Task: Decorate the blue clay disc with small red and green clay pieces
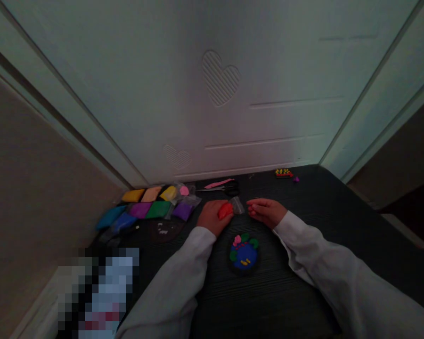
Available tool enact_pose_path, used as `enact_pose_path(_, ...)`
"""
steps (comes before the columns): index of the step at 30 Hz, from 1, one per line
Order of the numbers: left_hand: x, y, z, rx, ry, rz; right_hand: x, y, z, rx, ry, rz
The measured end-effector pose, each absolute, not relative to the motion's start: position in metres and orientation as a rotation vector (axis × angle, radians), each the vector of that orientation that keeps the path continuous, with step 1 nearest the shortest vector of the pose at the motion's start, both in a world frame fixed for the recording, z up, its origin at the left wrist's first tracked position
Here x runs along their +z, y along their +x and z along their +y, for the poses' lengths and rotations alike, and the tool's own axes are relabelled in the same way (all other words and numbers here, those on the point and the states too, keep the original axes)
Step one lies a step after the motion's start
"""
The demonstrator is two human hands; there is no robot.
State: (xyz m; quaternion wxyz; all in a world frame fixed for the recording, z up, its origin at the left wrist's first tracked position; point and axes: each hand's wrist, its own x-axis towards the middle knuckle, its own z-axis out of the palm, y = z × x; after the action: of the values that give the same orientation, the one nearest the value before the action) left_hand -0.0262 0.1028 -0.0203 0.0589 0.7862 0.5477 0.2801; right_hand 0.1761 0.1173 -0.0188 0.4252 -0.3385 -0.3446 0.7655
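Note:
My left hand (212, 217) is closed round a small clear bag of red modelling clay (225, 211), whose see-through open end (238, 205) points right. To the right of it, my right hand (267, 212) has its thumb and fingers pinched together; what lies between them, if anything, is too small to make out. Below and between both hands sits a round clay piece (244, 255) with a blue top. Green pads, a pink flower, small red bits and yellow strips lie on that blue surface.
Several bags of coloured clay (158, 209) lie at the left back. Scissors (229, 189) and a pink strip (219, 183) rest near the white panel (219, 141). A yellow-and-red clay piece (283, 173) and a purple bit (296, 179) sit back right on the dark table (282, 296).

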Motion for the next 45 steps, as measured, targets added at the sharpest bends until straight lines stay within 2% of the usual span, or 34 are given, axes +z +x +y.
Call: enact_pose_path(45,-0.031,-0.036,0.11,0.811,2.458,1.848,-0.015,0.172,0.118,1.877,-0.863,-0.836)
